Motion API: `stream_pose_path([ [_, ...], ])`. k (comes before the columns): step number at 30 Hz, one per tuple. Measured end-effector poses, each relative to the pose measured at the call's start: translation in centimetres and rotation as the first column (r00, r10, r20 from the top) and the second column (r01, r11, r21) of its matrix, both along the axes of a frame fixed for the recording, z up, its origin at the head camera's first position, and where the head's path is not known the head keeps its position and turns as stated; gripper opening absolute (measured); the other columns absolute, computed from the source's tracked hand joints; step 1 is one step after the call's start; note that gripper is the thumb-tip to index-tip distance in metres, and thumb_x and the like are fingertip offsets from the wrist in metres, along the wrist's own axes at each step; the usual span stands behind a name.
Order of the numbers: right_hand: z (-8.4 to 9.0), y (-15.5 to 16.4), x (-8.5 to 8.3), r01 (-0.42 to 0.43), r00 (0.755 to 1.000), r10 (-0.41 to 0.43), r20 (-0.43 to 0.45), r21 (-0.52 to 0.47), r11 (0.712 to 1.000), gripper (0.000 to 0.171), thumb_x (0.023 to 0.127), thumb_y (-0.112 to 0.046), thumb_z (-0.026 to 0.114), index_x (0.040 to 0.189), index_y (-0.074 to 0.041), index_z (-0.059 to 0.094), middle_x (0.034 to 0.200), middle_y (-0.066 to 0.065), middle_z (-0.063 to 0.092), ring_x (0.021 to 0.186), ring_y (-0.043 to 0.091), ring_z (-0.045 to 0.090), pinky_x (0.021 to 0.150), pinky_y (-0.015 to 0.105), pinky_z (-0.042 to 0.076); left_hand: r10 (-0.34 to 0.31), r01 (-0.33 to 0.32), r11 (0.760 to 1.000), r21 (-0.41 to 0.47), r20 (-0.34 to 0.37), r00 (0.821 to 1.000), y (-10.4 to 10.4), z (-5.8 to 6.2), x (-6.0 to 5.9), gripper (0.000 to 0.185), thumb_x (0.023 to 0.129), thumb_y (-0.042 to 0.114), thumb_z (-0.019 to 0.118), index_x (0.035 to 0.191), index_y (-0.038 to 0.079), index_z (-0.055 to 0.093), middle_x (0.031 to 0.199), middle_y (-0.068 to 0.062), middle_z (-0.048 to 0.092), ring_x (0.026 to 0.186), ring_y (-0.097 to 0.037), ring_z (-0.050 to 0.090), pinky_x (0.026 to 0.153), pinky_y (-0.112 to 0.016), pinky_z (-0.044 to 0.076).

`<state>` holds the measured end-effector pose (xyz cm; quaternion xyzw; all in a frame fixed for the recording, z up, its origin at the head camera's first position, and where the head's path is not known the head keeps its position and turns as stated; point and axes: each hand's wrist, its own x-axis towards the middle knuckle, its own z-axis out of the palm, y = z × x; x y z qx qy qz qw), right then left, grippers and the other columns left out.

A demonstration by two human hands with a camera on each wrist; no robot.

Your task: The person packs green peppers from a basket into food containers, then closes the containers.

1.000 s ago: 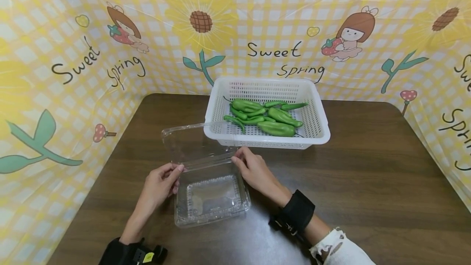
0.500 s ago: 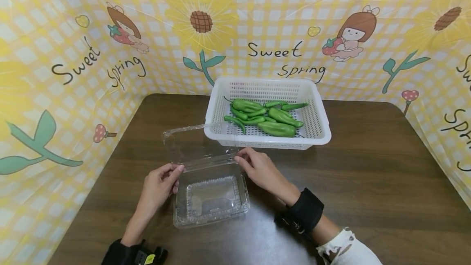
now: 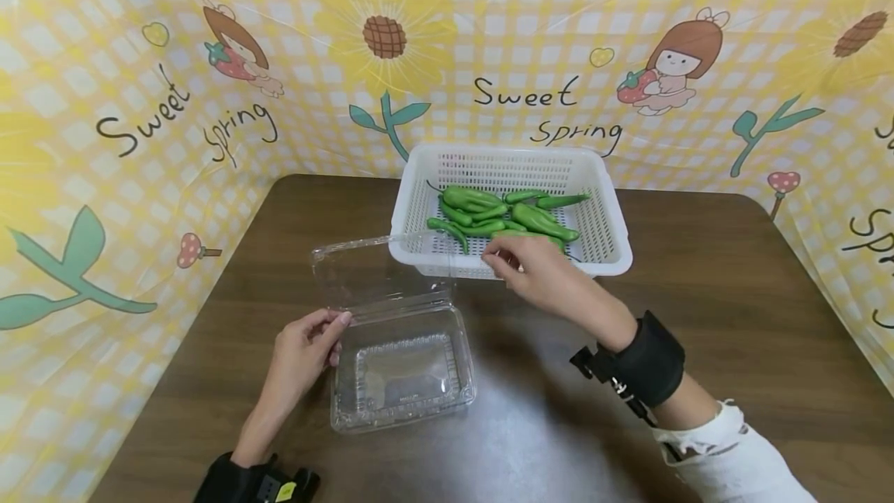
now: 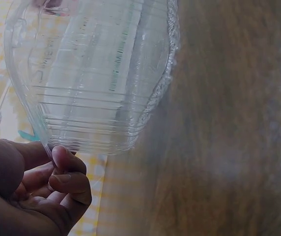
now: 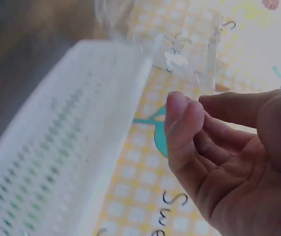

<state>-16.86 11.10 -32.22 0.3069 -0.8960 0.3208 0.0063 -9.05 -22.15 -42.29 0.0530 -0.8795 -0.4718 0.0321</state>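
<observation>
A clear plastic clamshell box [image 3: 401, 416] lies on the table with its lid [image 3: 377, 276] raised toward the back. My left hand [image 3: 302, 348] pinches the box's left edge near the hinge; the left wrist view shows thumb and fingers on the plastic rim [image 4: 43, 135]. Behind the box stands a white perforated basket [image 3: 618, 243] of green peppers [image 3: 469, 198]. Over the basket's front rim hovers my right hand [image 3: 541, 268], hiding part of the front pepper. In the right wrist view its fingers [image 5: 182, 132] are loosely bent and hold nothing, beside the basket wall [image 5: 89, 98].
The brown wooden table [image 3: 712, 317] extends to both sides of the box and basket. A yellow checked cloth [image 3: 461, 37] with printed flowers and figures hangs along the back and sides. The raised lid overlaps the basket's front left corner in the head view.
My right hand has let go of the box's right hinge side and moved up and to the right, over the basket's front rim. The left hand keeps its place on the box.
</observation>
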Motion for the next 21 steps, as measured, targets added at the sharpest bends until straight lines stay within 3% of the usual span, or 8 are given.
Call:
stream_pose_path([
  [7, 2.2, 0.5, -3.0, 0.003, 0.999, -0.001, -0.044, 0.037, 0.999, 0.013, 0.098, -0.010, 0.061, 0.105, -0.002, 0.068, 0.097, 0.010, 0.070, 0.086, 0.020, 0.067, 0.078, 0.034, 0.057, -0.001, 0.001, 1.000, -0.016, -0.019, 1.000, 0.0, 0.0, -0.1, 0.032, 0.099, 0.037, 0.061, 0.098, 0.008, 0.072, 0.066, -0.009, 0.060, 0.051, -0.015, 0.058, 0.049, -0.024, 0.047],
  [12, 3.5, 0.3, -5.3, 0.006, 0.995, 0.008, -0.101, 0.134, 0.991, 0.015, 0.098, -0.007, 0.060, 0.110, 0.001, 0.065, 0.103, 0.015, 0.066, 0.094, 0.026, 0.064, 0.083, 0.038, 0.055, -0.003, 0.002, 1.000, -0.014, -0.024, 1.000, -0.1, 0.0, -0.1, 0.031, 0.099, 0.035, 0.061, 0.098, 0.006, 0.072, 0.067, -0.011, 0.061, 0.051, -0.015, 0.057, 0.048, -0.024, 0.047],
  [16, 4.0, -0.1, -6.9, 0.009, 0.994, 0.018, -0.107, 0.250, 0.968, 0.020, 0.099, -0.012, 0.059, 0.115, -0.001, 0.062, 0.111, 0.014, 0.062, 0.102, 0.026, 0.062, 0.088, 0.038, 0.053, 0.006, -0.006, 1.000, -0.014, -0.020, 1.000, 0.0, 0.0, 0.0, 0.031, 0.099, 0.035, 0.061, 0.097, 0.006, 0.072, 0.066, -0.010, 0.061, 0.051, -0.013, 0.057, 0.048, -0.024, 0.047],
  [21, 4.4, -0.6, -8.7, 0.011, 0.991, 0.043, -0.129, 0.392, 0.920, 0.026, 0.099, -0.015, 0.060, 0.119, 0.001, 0.059, 0.115, 0.016, 0.060, 0.103, 0.029, 0.061, 0.088, 0.039, 0.052, -0.004, 0.004, 1.000, -0.008, -0.016, 1.000, 0.0, 0.0, 0.0, 0.031, 0.099, 0.035, 0.061, 0.097, 0.006, 0.072, 0.066, -0.009, 0.061, 0.051, -0.014, 0.057, 0.048, -0.024, 0.047],
])
